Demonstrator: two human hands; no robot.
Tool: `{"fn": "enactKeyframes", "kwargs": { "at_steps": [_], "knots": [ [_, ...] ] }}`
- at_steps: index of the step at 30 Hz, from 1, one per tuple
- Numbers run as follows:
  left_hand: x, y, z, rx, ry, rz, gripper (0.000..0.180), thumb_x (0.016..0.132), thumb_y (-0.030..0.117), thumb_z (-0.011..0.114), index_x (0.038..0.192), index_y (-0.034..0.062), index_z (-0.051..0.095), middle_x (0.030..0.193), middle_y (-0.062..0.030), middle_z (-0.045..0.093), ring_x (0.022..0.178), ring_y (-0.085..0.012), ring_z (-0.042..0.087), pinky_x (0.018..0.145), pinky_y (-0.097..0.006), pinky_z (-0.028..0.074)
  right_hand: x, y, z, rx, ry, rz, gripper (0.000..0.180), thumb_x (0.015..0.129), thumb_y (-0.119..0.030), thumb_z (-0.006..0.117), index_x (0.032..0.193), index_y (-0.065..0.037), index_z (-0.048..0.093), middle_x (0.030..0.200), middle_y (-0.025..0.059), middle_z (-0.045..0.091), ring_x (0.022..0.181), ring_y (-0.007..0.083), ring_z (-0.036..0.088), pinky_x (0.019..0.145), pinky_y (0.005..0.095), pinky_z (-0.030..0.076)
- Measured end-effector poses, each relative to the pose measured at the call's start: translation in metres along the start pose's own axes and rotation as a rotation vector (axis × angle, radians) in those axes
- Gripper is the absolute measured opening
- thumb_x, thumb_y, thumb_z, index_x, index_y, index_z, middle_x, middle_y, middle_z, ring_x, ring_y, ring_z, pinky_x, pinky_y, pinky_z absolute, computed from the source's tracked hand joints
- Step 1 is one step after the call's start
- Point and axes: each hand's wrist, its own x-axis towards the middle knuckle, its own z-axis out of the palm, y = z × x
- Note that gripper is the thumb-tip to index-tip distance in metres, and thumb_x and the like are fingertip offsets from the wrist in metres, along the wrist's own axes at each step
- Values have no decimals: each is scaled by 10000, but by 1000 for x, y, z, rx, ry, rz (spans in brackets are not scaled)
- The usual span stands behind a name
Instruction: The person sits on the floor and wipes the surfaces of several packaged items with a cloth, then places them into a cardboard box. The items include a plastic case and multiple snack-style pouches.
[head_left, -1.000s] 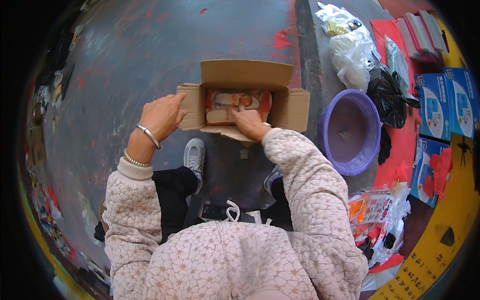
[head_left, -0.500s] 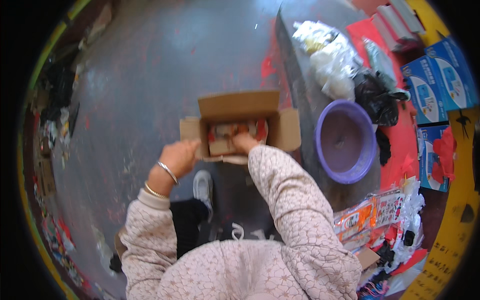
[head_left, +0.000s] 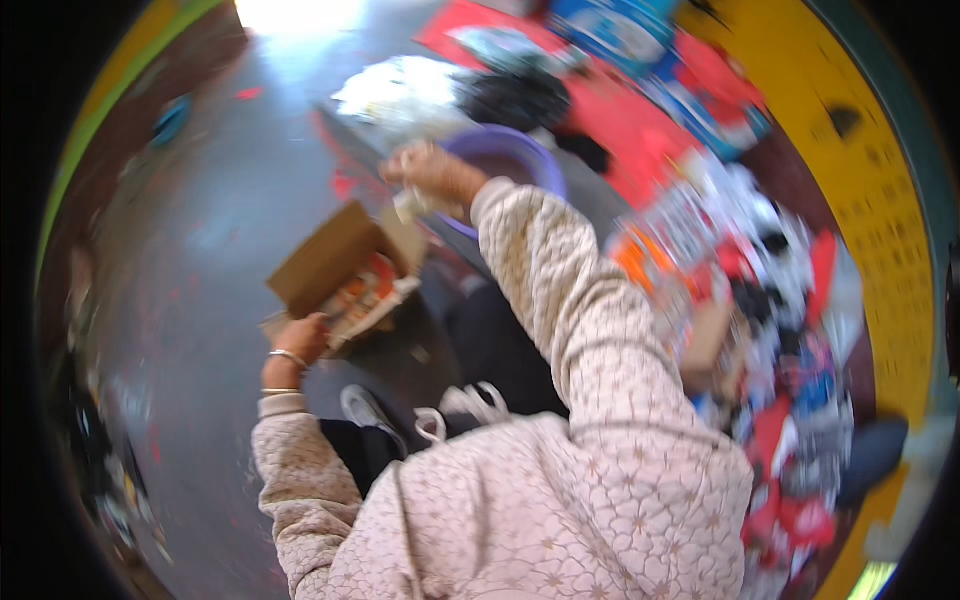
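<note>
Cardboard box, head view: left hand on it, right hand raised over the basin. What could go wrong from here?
1. The cardboard box looks tilted, steadied only by the left hand at its lower edge; the colourful packets inside might slide out.
2. The right hand holds something small and pale, too blurred to identify, above the purple basin; a loose grip could drop it in.

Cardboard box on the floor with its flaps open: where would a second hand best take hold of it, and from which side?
Take the cardboard box by the far side wall, below the raised flap, coming from the side opposite the left hand, which already holds the near edge. The open flaps stand up and look floppy, so the wall probably gives a firmer grip. The right hand is lifted away near the purple basin; the picture is blurred.
</note>
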Motion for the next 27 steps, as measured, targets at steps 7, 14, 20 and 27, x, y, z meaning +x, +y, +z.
{"fn": "enactKeyframes", "kwargs": {
  "at_steps": [7, 14, 20, 27],
  "knots": [
    [4, 16, 21, 11, 14, 178, 243, 776, 197, 579, 997, 101, 607, 873, -153, 643, 827, -315, 618, 730, -380, 488, -322, -69, -141, 768, 390, 1038, 245, 813, -257, 547, 697, -48, 603, 658, 31, 566, 624, 116, 543, 567, 264, 413],
    [-15, 71, 36, 30, -143, 170, 383, 793, 187, 599, 1156, 72, 548, 981, -149, 642, 921, -272, 621, 806, -350, 491, -544, -39, -74, 138, 614, 1445, 201, 672, -147, 650, 762, 32, 638, 688, 151, 628, 626, 252, 612, 561, 355, 464],
    [-17, 73, 55, -32, -153, 160, 412, 784, 209, 600, 1173, 87, 540, 992, -147, 641, 943, -285, 610, 828, -356, 482, -438, -39, -90, -310, 386, 1507, 555, 728, -480, 635, 834, 65, 628, 785, 190, 642, 762, 301, 641, 654, 387, 487],
    [-23, 79, 59, -3, -171, 182, 423, 767, 220, 604, 1167, 97, 543, 984, -147, 644, 927, -290, 616, 819, -358, 488, -377, -24, -66, -341, 160, 1675, 797, 696, -567, 617, 1149, 77, 491, 1168, 218, 534, 1049, 316, 560, 871, 388, 450]
  ]
}}
